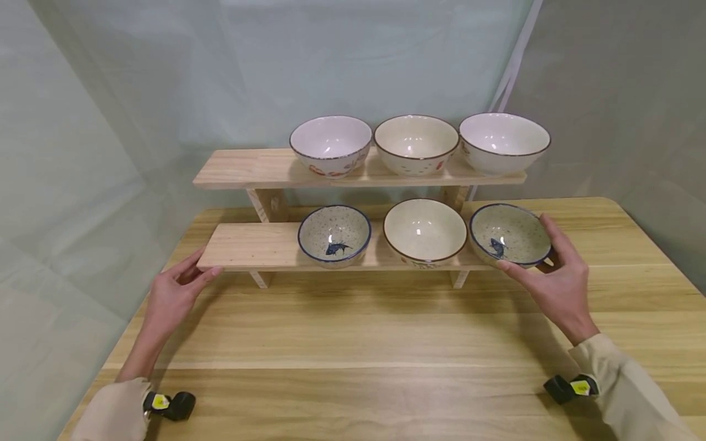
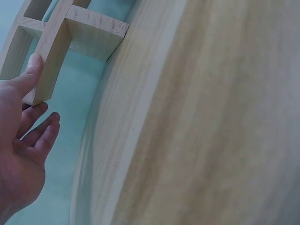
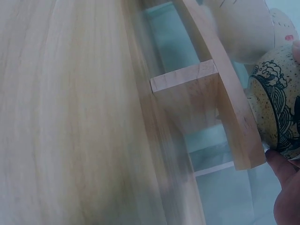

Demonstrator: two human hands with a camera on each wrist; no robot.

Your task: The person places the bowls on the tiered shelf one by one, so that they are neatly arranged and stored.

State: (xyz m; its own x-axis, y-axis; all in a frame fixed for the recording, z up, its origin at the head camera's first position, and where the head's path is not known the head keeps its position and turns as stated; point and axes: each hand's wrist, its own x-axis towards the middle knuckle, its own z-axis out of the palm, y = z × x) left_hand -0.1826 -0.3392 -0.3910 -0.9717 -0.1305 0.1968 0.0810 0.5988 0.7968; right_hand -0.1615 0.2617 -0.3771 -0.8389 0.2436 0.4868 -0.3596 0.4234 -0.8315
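My left hand (image 1: 172, 295) pinches the left end of the lower wooden shelf (image 1: 250, 245), thumb on the front edge; the left wrist view shows thumb and fingers around that board end (image 2: 44, 89). At the other end, my right hand (image 1: 562, 282) holds a speckled grey bowl (image 1: 510, 236) with a blue rim and a blue fish inside, thumb at its front and fingers at its right side. In the right wrist view this bowl (image 3: 281, 103) shows a dark wave pattern outside, right at the shelf end. Beside it stand a cream bowl (image 1: 425, 229) and another blue-rimmed fish bowl (image 1: 334, 236).
On the upper shelf (image 1: 242, 168) stand a white bowl (image 1: 331, 144), a cream bowl (image 1: 416, 144) and another white bowl (image 1: 504, 141), all brown-rimmed. The two-tier rack rests on a wooden table (image 1: 353, 361). Pale fabric (image 1: 386, 55) hangs behind.
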